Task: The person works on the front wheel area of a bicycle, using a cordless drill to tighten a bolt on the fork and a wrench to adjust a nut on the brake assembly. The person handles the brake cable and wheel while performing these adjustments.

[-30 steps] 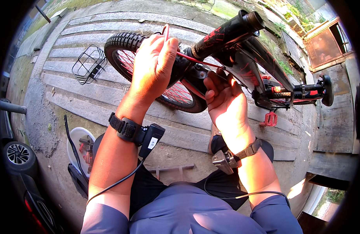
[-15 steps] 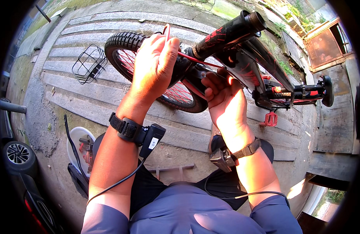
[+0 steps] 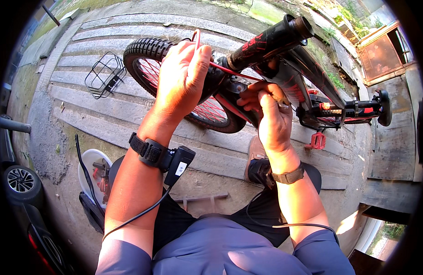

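My left hand is closed on a red cable, which loops above my fingers and runs rightward along the bicycle's front end. The bicycle has a black-and-red steerer or head tube and a front wheel with red spokes behind my left hand. My right hand is curled under the cable beside the downtube, thumb up and fingers bent around something small that I cannot make out, near the fork. Wrist straps with black devices are on both arms.
A black wire basket lies on the striped concrete at left. A white bucket of tools stands lower left, near a car wheel. The saddle and red pedal are at right, beside wooden boards.
My right hand has rotated from palm up to a thumb-up pinch, its fingers closing near the frame, and its wrist device has turned out of view. My left hand stays nearly still.
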The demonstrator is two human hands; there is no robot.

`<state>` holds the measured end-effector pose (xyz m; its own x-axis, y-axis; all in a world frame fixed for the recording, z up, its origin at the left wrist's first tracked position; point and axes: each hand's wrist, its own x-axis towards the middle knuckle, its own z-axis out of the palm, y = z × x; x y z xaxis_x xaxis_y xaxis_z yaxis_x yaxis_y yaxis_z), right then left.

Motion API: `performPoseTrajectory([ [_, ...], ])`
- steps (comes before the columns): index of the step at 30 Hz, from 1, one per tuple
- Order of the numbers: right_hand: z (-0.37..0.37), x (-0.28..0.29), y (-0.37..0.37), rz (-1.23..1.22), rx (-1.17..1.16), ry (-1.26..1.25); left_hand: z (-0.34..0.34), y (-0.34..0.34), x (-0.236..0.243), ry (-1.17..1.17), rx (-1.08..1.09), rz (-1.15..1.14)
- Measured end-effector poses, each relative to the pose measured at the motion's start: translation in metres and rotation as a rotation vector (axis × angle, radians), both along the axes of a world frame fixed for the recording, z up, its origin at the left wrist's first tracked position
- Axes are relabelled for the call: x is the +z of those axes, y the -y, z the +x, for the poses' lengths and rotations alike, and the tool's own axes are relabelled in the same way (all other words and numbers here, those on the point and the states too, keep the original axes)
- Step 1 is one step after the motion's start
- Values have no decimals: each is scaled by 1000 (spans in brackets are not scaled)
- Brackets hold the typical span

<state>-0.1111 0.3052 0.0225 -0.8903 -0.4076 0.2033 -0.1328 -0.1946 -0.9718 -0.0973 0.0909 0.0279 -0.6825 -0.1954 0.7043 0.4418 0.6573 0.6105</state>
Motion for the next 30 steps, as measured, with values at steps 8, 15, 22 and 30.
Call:
performPoseTrajectory([
  [8, 1, 1, 4, 515, -104, -953, 1, -2, 2, 27, 10, 24],
  [15, 5, -1, -5, 301, -77, -472, 6, 1, 4, 161, 25, -37],
  [22, 0, 8, -11, -200, -21, 314, 7, 3, 4, 166, 30, -48],
  [30, -5, -11, -15, -523, 97, 592, 7, 2, 3, 173, 29, -32],
])
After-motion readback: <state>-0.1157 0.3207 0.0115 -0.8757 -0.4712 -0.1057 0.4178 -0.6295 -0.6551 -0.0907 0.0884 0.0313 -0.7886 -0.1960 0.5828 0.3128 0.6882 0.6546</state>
